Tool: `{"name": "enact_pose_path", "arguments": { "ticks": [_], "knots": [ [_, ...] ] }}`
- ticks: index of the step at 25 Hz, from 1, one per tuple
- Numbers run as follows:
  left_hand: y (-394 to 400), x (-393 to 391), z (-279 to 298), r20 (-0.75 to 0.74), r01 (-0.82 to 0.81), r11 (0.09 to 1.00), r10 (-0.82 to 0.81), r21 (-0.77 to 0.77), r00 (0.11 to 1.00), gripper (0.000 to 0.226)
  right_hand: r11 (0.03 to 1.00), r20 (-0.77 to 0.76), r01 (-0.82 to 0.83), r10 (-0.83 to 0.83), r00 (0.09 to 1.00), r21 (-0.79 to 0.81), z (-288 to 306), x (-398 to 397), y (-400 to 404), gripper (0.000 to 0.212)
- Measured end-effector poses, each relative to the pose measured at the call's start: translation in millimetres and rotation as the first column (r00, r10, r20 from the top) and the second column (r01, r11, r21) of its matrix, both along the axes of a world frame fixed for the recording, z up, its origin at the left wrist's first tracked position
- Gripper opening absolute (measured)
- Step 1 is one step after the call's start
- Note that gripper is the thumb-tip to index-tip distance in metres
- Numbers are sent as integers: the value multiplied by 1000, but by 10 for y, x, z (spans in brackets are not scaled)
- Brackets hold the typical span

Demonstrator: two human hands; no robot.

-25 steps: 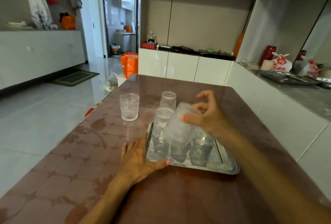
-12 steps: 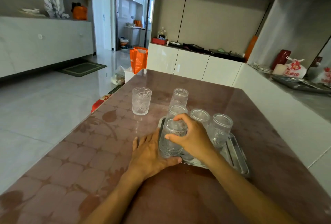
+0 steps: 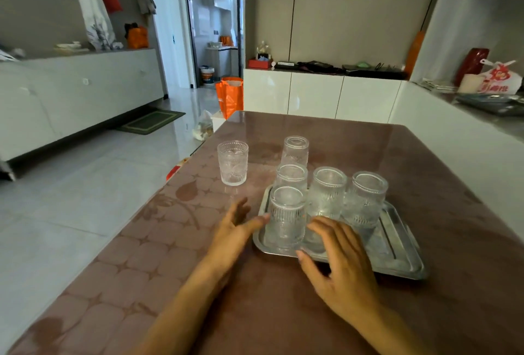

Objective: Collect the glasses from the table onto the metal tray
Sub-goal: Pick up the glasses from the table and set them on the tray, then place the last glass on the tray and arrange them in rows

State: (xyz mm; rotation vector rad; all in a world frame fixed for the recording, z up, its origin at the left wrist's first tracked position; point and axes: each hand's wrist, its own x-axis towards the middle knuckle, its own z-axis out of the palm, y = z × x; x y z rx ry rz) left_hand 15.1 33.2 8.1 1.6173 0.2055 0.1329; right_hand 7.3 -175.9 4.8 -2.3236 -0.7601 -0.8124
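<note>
A metal tray [image 3: 397, 258] lies on the brown table [image 3: 283, 312] and carries several ribbed glasses turned upside down. The nearest of them [image 3: 287, 218] stands at the tray's front left corner. One upright glass [image 3: 233, 162] stands on the table left of the tray. An upside-down glass [image 3: 295, 150] stands just beyond the tray's far left corner. My left hand [image 3: 235, 229] lies flat on the table, its fingertips touching the tray's left rim. My right hand [image 3: 337, 258] hovers over the tray's front edge, fingers spread, holding nothing.
The table's left edge drops to a tiled floor, where an orange bag [image 3: 230, 96] stands. White cabinets [image 3: 317, 96] run behind the table. A counter on the right holds a red-and-white plastic bag [image 3: 499, 79].
My right hand set its glass down upside down at the tray's front left corner and let go, drawing back toward me. My left hand stayed by the tray's left rim.
</note>
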Motion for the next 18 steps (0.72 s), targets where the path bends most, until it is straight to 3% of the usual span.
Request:
{"name": "enact_pose_path", "arguments": {
  "ticks": [2,5,9,13,16,18],
  "knots": [
    [196,214,64,2,-196,978,197,-69,980,55,1000,-28,25,-25,999,-1,-27,9,-27,45],
    [440,676,216,65,-341,935,336,98,940,62,1000,-33,-2,2,999,-1,-30,33,-17,41],
    [490,1202,229,-21,-346,898,365,270,931,75,994,-46,-9,14,999,111,-48,124,-64,34],
    [463,1535,66,-87,-395,769,499,502,862,78,995,-4,-8,8,1000,101,-109,191,-38,33],
    [468,1624,26,-46,-422,759,508,496,860,84,995,-22,-3,5,1000,96,-110,215,-50,33],
    [498,1564,6,10,-445,812,477,377,879,85,992,-44,7,-1,999,123,-88,197,-54,31]
  ]
}}
